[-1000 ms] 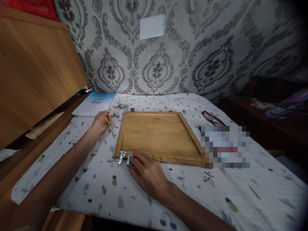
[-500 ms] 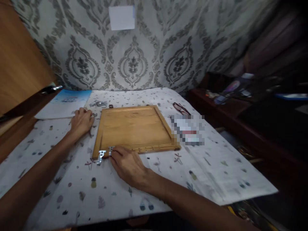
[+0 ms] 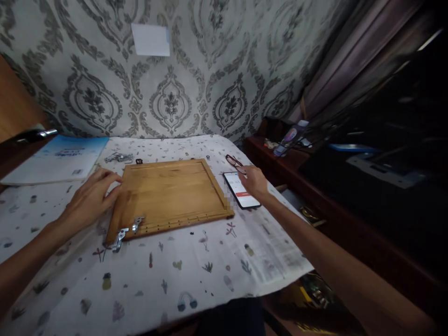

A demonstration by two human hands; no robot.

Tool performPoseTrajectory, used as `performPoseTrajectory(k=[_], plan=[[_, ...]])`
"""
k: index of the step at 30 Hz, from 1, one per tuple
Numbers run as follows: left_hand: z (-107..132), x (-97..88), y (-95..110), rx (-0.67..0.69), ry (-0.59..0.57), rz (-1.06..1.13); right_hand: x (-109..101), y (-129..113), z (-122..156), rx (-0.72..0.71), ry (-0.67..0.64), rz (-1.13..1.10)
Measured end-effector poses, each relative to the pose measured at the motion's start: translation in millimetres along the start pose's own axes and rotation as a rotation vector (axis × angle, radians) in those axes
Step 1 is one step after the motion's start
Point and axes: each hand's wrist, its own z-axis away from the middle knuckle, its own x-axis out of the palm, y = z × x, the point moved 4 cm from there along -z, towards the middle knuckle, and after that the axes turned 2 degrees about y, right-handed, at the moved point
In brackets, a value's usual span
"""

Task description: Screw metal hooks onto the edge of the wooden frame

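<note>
A wooden framed panel [image 3: 171, 193] lies flat on the patterned tablecloth. Beside its left edge is my left hand [image 3: 91, 195], fingers extended and apart, the fingertips at the frame, with nothing held. My right hand [image 3: 255, 181] is over the right side of a phone [image 3: 249, 200] with a lit screen. Its fingers are bent and point at the screen; whether they touch it I cannot tell. Two metal hinges, a front one [image 3: 121, 239] and another [image 3: 137, 224], sit on the panel's near left corner. Eyeglasses [image 3: 233, 161] lie just behind the phone, close to my right fingers.
Loose metal hardware [image 3: 119, 157] is piled behind the panel's left corner. A booklet [image 3: 52, 163] lies at the left. The tablecloth [image 3: 182, 289] ends at the front edge. On a dark surface to the right stands a bottle [image 3: 291, 137].
My right hand has left the hinge at the panel's near edge and moved right to the phone. My left hand has come nearer, to the panel's left edge. The view has turned right.
</note>
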Motion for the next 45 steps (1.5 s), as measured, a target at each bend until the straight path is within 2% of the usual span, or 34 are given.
performPoseTrajectory(k=[2, 5, 9, 12, 15, 18, 21, 23, 25, 27, 30, 32, 34, 36, 39, 41, 43, 45], plan=[[4.7, 0.8, 6.9, -0.008, 0.002, 0.034, 2.9, 26.9, -26.7, 0.131, -0.037, 0.022], [12.0, 4.0, 16.2, 0.003, 0.002, 0.075, 9.8, 43.7, -46.9, 0.238, -0.061, 0.014], [19.3, 4.6, 31.1, 0.046, -0.032, 0.136, 7.1, 41.0, -55.6, 0.271, -0.032, -0.093], [19.5, -4.4, 59.0, 0.099, -0.029, 0.219, -3.3, 20.7, -48.1, 0.243, 0.010, -0.253], [15.9, -11.4, 100.4, 0.110, -0.102, 0.436, -11.4, -20.9, -14.4, 0.115, 0.040, -0.435], [11.7, -9.0, 135.9, 0.046, -0.161, 0.701, -13.3, -72.5, 45.7, -0.083, 0.048, -0.593], [12.1, 1.2, 151.2, -0.017, -0.160, 0.882, -12.2, -113.5, 108.9, -0.260, 0.101, -0.674], [17.2, 8.8, 150.3, -0.063, -0.175, 1.024, -9.4, -132.2, 140.7, -0.384, 0.135, -0.695], [25.3, 13.6, 144.4, -0.088, -0.197, 1.126, -7.9, -146.9, 163.3, -0.582, 0.175, -0.688], [35.0, 14.9, 136.2, -0.099, -0.243, 1.161, -5.8, -154.2, 174.4, -0.669, 0.122, -0.698], [48.6, 9.3, 121.2, -0.103, -0.286, 1.092, -12.0, -157.6, 177.3, -0.722, -0.004, -0.752], [56.5, 3.0, 112.0, -0.090, -0.351, 1.039, -26.3, -155.2, 171.3, -0.707, 0.085, -0.755], [64.3, -2.9, 105.1, -0.078, -0.485, 1.024, -41.2, -154.1, 161.5, -0.694, 0.187, -0.686], [72.6, -8.8, 101.7, -0.049, -0.648, 1.064, -48.0, -160.2, 152.2, -0.787, 0.073, -0.582], [85.7, -15.7, 99.6, -0.033, -0.860, 1.178, -44.1, -169.7, 150.2, -0.995, -0.348, -0.388], [95.9, -16.1, 97.8, -0.072, -0.981, 1.225, -40.6, -169.0, 156.7, -1.061, -0.592, -0.393], [105.6, -15.6, 96.2, -0.034, -1.016, 1.153, -38.1, -164.4, 164.5, -1.049, -0.697, -0.470], [112.8, -17.6, 96.0, 0.119, -0.906, 0.942, -36.3, -158.6, 173.4, -1.077, -0.643, -0.472]])
